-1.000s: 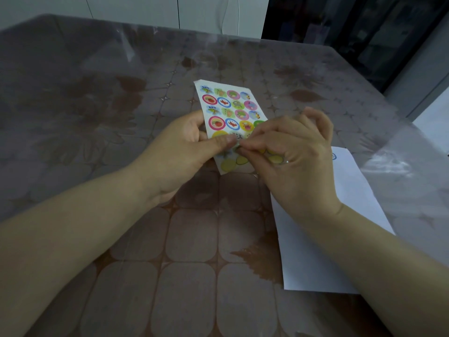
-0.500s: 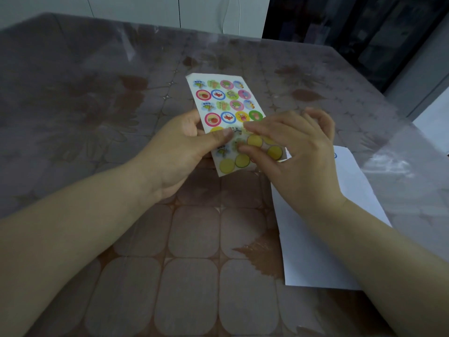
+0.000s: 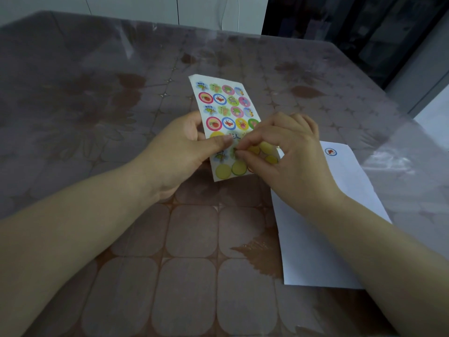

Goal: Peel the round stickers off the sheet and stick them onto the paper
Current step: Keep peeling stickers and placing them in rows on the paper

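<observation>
Glossy sheet gripped by left hand; right hand pinching a sticker there. Peeling; next, clean lift toward paper beside sheet.

No word, number or brand is showing legibly. Tiny printed marks are sitting above several pictures on the sticker sheet, too small to read; the round sticker on the paper is blurring likewise.
</observation>
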Motion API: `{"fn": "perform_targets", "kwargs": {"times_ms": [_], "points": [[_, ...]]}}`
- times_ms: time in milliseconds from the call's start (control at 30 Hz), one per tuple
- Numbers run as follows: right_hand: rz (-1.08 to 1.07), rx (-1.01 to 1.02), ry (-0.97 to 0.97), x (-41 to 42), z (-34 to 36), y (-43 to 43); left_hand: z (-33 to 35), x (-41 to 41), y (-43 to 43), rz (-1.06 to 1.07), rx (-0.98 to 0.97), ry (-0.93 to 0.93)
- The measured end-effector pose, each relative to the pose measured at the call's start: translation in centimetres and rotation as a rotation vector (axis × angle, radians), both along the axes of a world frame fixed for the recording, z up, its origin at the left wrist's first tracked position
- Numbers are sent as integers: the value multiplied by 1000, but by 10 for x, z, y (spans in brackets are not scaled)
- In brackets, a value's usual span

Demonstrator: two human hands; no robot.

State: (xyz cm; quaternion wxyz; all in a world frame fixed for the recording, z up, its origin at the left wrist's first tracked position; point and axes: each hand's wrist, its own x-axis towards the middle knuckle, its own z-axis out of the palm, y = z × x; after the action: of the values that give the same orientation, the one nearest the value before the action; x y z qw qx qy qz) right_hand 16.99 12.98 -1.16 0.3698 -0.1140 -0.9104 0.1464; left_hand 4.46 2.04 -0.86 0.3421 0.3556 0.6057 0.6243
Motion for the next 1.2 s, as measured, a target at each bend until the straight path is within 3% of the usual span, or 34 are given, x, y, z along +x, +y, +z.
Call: {"fn": "perform_targets", "kwargs": {"times_ms": [467, 800, 1033, 1200], "points": [[103, -393, -115, 5, 3, 1, -4, -3, 0, -9, -91, 81], [72, -383, -165, 6, 7, -3, -4, -2, 0, 7, -108, 148], [57, -430, -115, 6, 8, 0, -5, -1, 0, -33, -125, 146], [-77, -652, 66, 32, 64, 34, -5, -3, 0, -8, -87, 136]]}}
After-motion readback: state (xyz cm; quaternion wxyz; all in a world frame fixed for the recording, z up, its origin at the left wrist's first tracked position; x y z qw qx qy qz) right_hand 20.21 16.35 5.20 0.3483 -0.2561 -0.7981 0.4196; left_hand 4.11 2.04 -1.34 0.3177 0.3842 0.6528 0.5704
